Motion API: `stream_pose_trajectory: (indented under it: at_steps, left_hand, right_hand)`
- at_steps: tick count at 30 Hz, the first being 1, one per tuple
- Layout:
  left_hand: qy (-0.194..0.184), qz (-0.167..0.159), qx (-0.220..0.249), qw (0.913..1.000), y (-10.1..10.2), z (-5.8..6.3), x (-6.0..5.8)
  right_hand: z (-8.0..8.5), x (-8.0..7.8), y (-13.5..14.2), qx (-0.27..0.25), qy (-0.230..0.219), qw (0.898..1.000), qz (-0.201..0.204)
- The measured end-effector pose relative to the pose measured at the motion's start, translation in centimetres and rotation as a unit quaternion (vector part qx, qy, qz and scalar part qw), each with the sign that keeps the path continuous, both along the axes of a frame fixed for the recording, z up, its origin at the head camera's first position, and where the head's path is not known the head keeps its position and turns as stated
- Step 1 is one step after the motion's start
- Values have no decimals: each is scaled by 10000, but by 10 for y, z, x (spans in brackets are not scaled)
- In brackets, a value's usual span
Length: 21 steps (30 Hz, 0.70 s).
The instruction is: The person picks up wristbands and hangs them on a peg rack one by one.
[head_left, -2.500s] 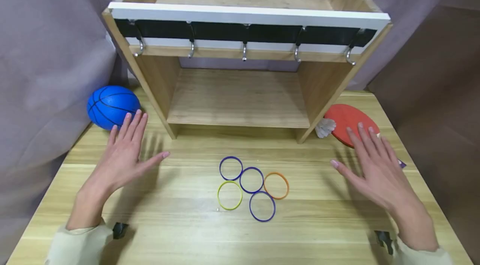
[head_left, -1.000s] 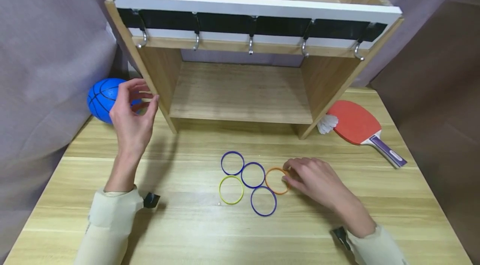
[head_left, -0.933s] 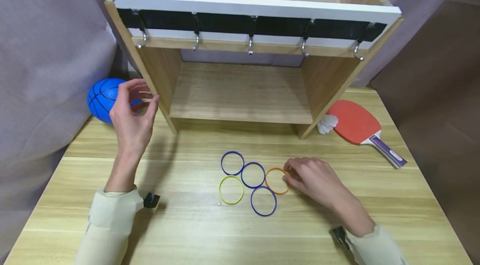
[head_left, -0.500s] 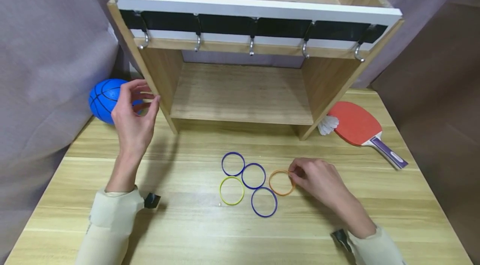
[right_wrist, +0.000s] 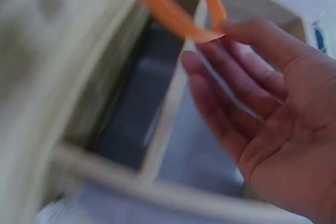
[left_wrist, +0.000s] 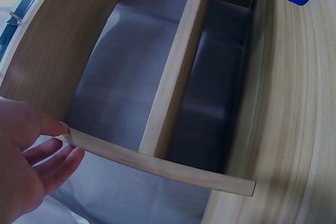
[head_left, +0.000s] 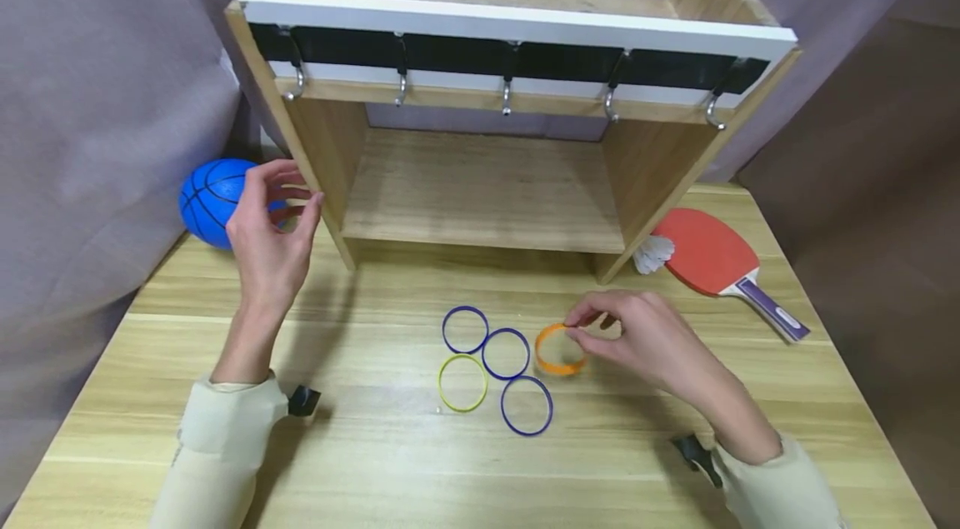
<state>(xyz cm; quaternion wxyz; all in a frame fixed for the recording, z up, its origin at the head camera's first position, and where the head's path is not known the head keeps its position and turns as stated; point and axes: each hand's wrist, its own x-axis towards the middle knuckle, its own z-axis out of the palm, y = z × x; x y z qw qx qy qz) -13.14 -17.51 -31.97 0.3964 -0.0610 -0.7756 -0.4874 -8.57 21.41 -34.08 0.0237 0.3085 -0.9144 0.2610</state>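
In the head view my right hand (head_left: 648, 337) pinches an orange ring (head_left: 558, 369) by its right edge between thumb and fingers. The ring is tilted; the right wrist view shows the orange ring (right_wrist: 173, 11) as a wide flat band. My left hand (head_left: 272, 237) holds the front edge of the left side panel of a wooden shelf (head_left: 480, 196), thumb on one face and fingers on the other. Several rings lie flat on the table: a yellow-green ring (head_left: 440, 392) and three dark blue ones, including a middle blue ring (head_left: 483, 356).
A white and black rail (head_left: 457, 54) with several metal hooks crosses the shelf's upper front. A blue ball (head_left: 210, 204) sits beyond my left hand. At the right lie a shuttlecock (head_left: 653, 254) and a red table tennis bat (head_left: 705, 250) on the wooden table (head_left: 360, 462).
My right hand has come in from the right, pinched the orange ring, slid it off from the blue ones and raised it. My left hand has moved from open in the air onto the shelf's side.
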Motion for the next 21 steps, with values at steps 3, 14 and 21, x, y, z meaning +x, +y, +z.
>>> stream_pose_trajectory:
  at_steps: [3,14,21]
  left_hand:
    - [35,56,-48,10000,-2,1,-1]
    - [127,110,-160,9997,-9,-8,-4]
    - [22,126,-130,9998,-15,-24,-16]
  right_hand:
    - [18,-10,-34,-628,-82,9955,711]
    - [66,-51,-179,-4862,-1196,8558,1300]
    - [80,-68,-232,-6586,-713,7379,1291]
